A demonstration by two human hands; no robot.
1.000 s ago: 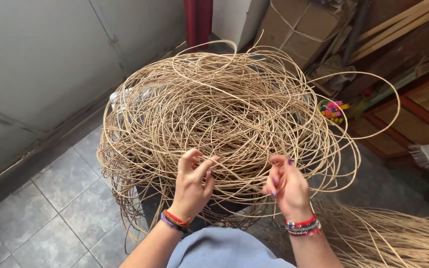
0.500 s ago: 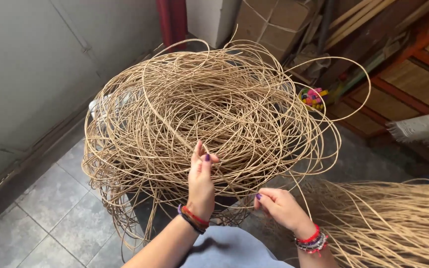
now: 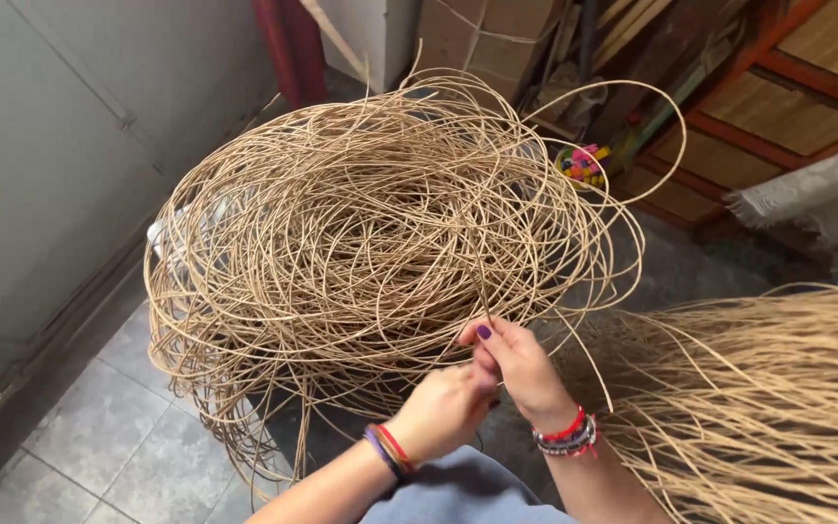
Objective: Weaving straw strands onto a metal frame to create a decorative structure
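A big, loose coil (image 3: 380, 262) of tan cane fills the middle of the scene, its thin round strands looping in wide tangled rings like a springy nest, with a few stray loops arching out past its far right edge. To the right lies a sheaf (image 3: 778, 408) of straighter, flatter straw-coloured strands, fanned out and fraying toward the near edge. Below both is a floor (image 3: 99, 437) of grey matt tiles with pale grout, and on the left a smooth grey wall (image 3: 50, 146) rises from it. At the far right stand wooden frames (image 3: 778, 97) in reddish brown with woven panels set in them, and a rough grey cloth (image 3: 817, 204) with a fringed edge hangs beside them. A red post (image 3: 288, 49) and a cardboard box (image 3: 477, 39) stand beyond the coil. The two hands meet at the coil's near edge. The left hand (image 3: 443, 408) is curled into a loose fist around strands, touching the right; a red and purple band circles its wrist. The right hand (image 3: 521, 364), with purple nails and beaded bands on the wrist, pinches one strand (image 3: 482, 281) that runs up into the coil. A small cluster of bright plastic bits (image 3: 584, 163) sits just past the coil's far right rim.
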